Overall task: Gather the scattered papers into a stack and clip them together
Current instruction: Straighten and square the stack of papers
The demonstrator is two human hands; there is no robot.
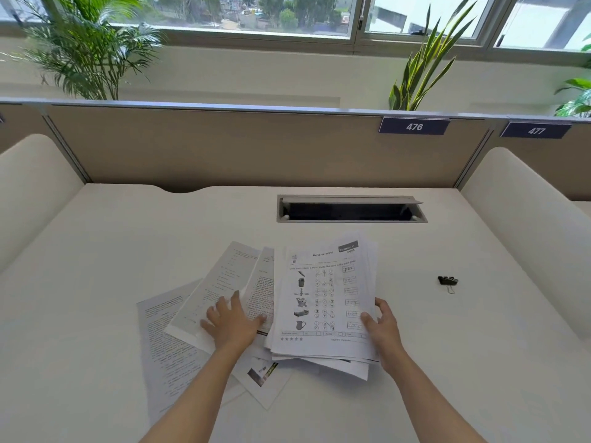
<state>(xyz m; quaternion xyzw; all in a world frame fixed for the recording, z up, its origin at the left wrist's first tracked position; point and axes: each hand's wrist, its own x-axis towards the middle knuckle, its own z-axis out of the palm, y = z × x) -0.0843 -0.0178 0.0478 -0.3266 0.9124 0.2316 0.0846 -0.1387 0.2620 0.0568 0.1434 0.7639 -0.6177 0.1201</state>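
Low in the frame, the left hand point(228, 324) lies flat with fingers spread on the loose sheets point(204, 302) fanned toward lower left, their long edges slanting up to the right; the right hand point(382, 327), open, thumb on top, cups the lower right edge of the worksheet pile point(323, 298) at centre, which stands nearly upright in the frame, just right of the left hand. Farther off on the desk point(128, 238), mid-right and well apart with nothing between, lies the binder clip point(447, 281), nearer the right hand; beyond it the cable hatch point(351, 209)

lower sheets point(319, 366) mostly covered by worksheet point(323, 298); print unreadable; forearms cut by bottom edge
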